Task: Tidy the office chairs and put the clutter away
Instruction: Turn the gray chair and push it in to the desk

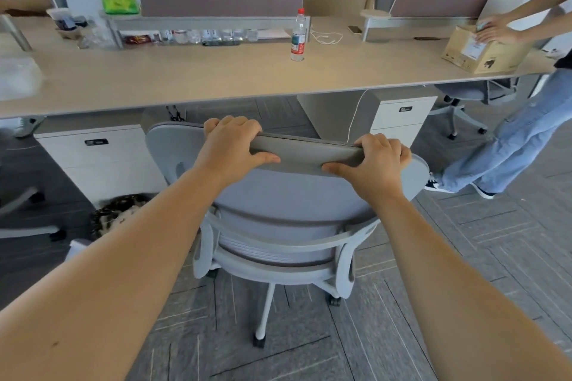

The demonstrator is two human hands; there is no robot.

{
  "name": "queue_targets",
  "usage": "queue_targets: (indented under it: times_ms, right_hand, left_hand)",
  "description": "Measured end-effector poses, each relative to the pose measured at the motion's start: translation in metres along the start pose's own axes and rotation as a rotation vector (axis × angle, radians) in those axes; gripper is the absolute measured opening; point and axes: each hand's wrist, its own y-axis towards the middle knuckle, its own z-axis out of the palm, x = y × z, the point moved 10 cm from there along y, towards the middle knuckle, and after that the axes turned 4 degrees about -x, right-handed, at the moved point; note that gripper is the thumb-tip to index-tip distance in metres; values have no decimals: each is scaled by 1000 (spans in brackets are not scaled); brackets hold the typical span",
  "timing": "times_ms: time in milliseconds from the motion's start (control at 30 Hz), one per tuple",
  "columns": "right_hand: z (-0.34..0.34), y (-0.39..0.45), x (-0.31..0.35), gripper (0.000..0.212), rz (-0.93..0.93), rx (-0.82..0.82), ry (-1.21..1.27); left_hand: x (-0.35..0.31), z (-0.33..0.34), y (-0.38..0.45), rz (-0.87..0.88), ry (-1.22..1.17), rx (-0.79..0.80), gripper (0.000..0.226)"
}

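Both hands on the grey office chair (291, 213), centre of frame, its back facing the camera. Left hand (230, 145) and right hand (376, 164) each have fingers (244, 125) wrapped over the top edge of the backrest, thumbs on the near side. Chair sits just in front of the counter (216, 77), not tucked under. On the counter: water bottle (298, 35) upper centre, cardboard box (483, 51) upper right with another person's hand (495, 29) on it.
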Motion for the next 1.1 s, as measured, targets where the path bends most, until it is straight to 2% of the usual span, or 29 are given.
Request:
queue_targets:
  times_ms: [167, 300, 433, 700, 967, 1100]
  right_hand:
    - [20, 57, -5, 56, 24, -4, 16]
    - [39, 104, -9, 55, 35, 35, -17]
    - [55, 153, -19, 56, 40, 84, -44]
    - [90, 248, -31, 51, -93, 118, -1]
    - [128, 333, -33, 50, -207, 187, 69]
    - [145, 364, -29, 49, -234, 194, 85]
  left_hand:
    - [19, 23, 54, 14, 116, 3, 49]
    - [35, 44, 101, -20, 126, 71, 52]
    - [41, 61, 139, -33, 128, 57, 54]
    - [55, 90, 203, -157, 174, 11, 52]
    - [71, 109, 256, -291, 246, -115, 47]
    - [91, 118, 273, -363, 261, -100, 48]
